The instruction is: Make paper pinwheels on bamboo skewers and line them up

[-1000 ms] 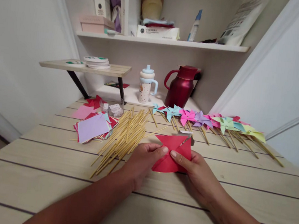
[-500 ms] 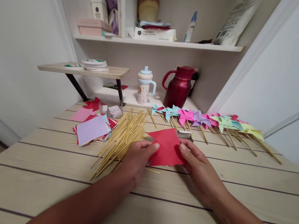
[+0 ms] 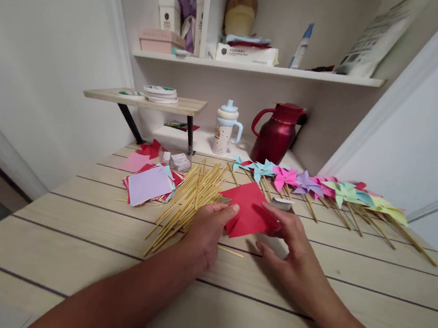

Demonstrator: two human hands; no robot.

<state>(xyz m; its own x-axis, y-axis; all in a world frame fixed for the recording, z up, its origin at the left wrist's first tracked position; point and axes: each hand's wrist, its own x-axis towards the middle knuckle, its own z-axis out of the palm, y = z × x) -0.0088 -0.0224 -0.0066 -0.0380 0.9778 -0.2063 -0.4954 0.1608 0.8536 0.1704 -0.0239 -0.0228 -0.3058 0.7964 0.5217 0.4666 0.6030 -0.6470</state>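
Note:
A red paper square (image 3: 251, 210), with cuts at its corners, is held above the table in front of me. My left hand (image 3: 209, 229) pinches its left edge between thumb and fingers. At the paper's right edge, my right hand (image 3: 292, 247) has its thumb dropped away and its fingers apart, the fingertips close to or touching the paper. Thin wooden sticks (image 3: 194, 198) lie in a loose heap beyond and left of my left hand. Finished paper pinwheels (image 3: 308, 184) on sticks lie in a row at the back right.
A stack of coloured paper sheets (image 3: 150, 185) lies at left, beside small clear packets (image 3: 179, 162). Behind stand a spotted cup (image 3: 223, 132) and a red thermos jug (image 3: 276, 136). A small wooden stand (image 3: 194, 109) holds white rolls (image 3: 160, 94).
My right thumb has come off the red paper and the right hand has opened. The left hand still grips it. The view has shifted, so the surroundings appear further right.

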